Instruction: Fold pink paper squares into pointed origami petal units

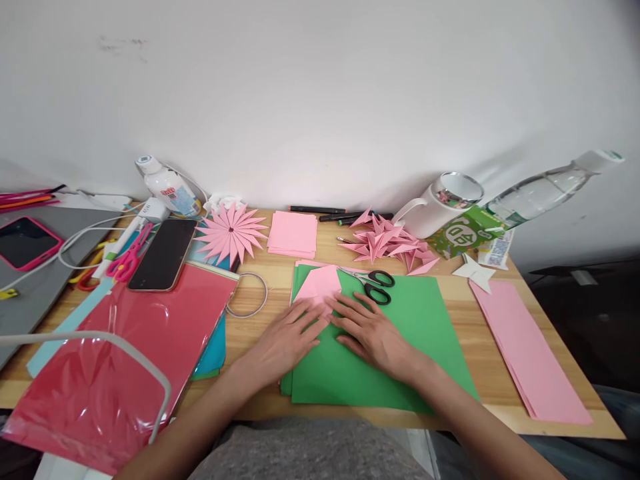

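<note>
from the head view i have both hands low over the bench, working on a folded piece of pink paper. that piece lies at the upper left of the green sheets, its pointed lower end under the fingertips. the left hand comes in from the lower left, palm down, fingers stretched out onto the paper's near edge. the right hand mirrors it from the other side, fingers spread and extended, their tips meeting the paper close to the left ones. i read both sets of fingers as open and laid flat, not curled around anything; how hard they press, i cannot tell.

just beyond my right fingers, the black-handled scissors rest on the green, blades pointing left toward the folded paper. behind the sheets i see a stack of pink squares, with a many-pointed pink star to its left and a heap of pointed pink pieces to its right, near the white mug. far right lie long pink strips, a small white paper star at their upper end. on my left, a dark phone rests by the red sheets in shiny plastic.
</note>
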`<state>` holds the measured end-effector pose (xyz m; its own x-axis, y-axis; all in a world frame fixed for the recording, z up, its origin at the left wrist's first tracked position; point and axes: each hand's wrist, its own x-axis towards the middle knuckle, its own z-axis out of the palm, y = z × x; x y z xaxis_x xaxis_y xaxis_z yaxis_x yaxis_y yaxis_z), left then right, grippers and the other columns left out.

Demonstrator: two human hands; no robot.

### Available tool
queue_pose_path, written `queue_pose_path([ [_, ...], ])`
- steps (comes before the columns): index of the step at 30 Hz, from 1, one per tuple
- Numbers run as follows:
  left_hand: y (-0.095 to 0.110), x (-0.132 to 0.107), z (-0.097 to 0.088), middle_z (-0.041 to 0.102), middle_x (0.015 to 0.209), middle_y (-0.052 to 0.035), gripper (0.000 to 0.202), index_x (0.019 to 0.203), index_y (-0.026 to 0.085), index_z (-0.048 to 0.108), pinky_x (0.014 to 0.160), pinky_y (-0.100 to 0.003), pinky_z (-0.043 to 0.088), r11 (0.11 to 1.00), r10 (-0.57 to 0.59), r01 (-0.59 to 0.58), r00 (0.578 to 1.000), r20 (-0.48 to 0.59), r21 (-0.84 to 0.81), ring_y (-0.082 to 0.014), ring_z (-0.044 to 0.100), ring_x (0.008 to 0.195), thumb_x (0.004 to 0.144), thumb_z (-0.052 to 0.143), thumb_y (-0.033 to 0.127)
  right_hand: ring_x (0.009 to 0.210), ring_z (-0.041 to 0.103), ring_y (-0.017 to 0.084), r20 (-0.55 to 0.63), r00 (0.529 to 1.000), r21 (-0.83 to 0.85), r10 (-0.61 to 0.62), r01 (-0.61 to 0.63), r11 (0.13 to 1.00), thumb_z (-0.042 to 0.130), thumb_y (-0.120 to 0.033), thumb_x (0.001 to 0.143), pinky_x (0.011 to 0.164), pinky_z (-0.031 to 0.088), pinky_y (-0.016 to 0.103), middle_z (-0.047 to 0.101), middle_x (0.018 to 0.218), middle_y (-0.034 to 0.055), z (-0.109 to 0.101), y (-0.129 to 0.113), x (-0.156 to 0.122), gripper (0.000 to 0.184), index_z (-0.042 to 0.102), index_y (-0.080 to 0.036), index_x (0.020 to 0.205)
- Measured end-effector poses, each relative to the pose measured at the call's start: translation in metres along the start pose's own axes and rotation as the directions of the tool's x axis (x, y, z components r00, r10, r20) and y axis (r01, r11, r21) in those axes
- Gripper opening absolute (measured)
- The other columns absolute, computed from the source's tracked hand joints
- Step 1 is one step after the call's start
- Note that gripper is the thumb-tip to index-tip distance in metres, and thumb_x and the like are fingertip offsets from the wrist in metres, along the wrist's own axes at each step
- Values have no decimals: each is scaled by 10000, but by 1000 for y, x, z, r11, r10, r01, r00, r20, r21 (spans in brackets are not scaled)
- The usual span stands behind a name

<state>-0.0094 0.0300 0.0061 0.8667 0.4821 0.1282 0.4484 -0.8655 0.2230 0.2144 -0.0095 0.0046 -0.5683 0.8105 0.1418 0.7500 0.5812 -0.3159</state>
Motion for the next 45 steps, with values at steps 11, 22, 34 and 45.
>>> queue_pose_path([
  [11,6,3,1,511,1316,-115,373,1176,158,525,1031,-448,383,999,-30,30,999,26,18,-280,420,1262,861,528,359,1311,376,195,34,999,53,-38,36,998,413,-230,938,1082,290,513,468,1380,74,0,14,-1,323,483,-222,1253],
  [22,6,4,1,496,1329,-114,338,1145,163,555,1038,-450,390,999,-47,47,999,14,8,-272,410,1272,851,549,330,1237,448,266,-224,969,-8,101,-105,994,411,-228,927,976,445,476,520,1295,139,6,39,1,289,563,-184,1169],
  [34,4,6,-8,534,1272,-98,318,1138,169,542,1009,-445,406,993,-51,50,999,-8,-110,-271,441,1225,845,565,289,810,512,235,-264,928,42,262,-260,965,432,-236,907,708,480,380,516,877,103,16,24,33,179,591,-179,849],
  [45,1,9,-2,554,1173,-93,307,1201,186,444,904,-392,469,945,-213,202,977,-18,-258,-222,516,1113,911,358,133,875,506,208,-137,978,133,158,-140,981,505,-266,886,768,429,359,536,937,76,15,-1,26,122,601,-195,858],
])
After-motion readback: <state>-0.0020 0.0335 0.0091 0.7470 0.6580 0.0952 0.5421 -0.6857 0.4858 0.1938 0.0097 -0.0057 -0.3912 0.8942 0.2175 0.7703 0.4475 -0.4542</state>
